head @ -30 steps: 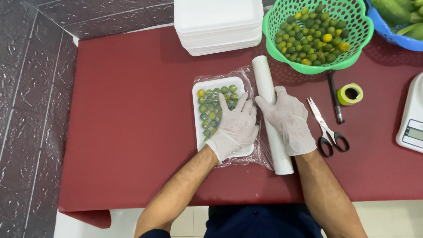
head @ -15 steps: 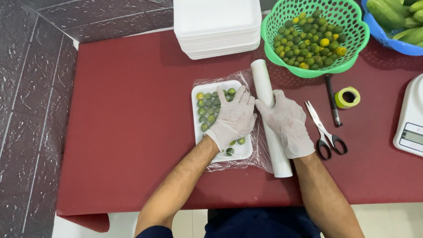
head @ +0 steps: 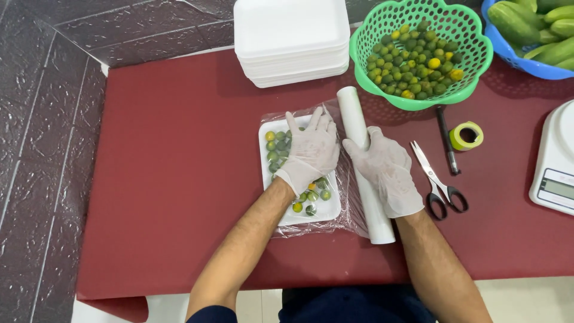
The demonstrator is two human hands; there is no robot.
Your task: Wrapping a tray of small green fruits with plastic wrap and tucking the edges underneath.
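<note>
A white foam tray (head: 270, 179) of small green and yellow fruits (head: 274, 147) lies on the red table under a sheet of clear film (head: 350, 216). My left hand (head: 311, 149), in a white glove, lies flat with fingers spread on the film over the far part of the tray. My right hand (head: 385, 168), also gloved, rests on the white roll of film (head: 351, 113) that lies along the tray's right side.
A stack of white foam trays (head: 293, 39) sits at the back. A green basket (head: 463, 78) of the same fruits stands back right, a blue bowl of green vegetables (head: 526, 27) beyond it. Scissors (head: 436, 179), a black pen (head: 447, 140), a yellow-green tape roll (head: 466, 136) and a white scale (head: 556, 161) lie at the right.
My left hand has slid along the film from the near part of the tray toward its far end. My right hand stays on the roll.
</note>
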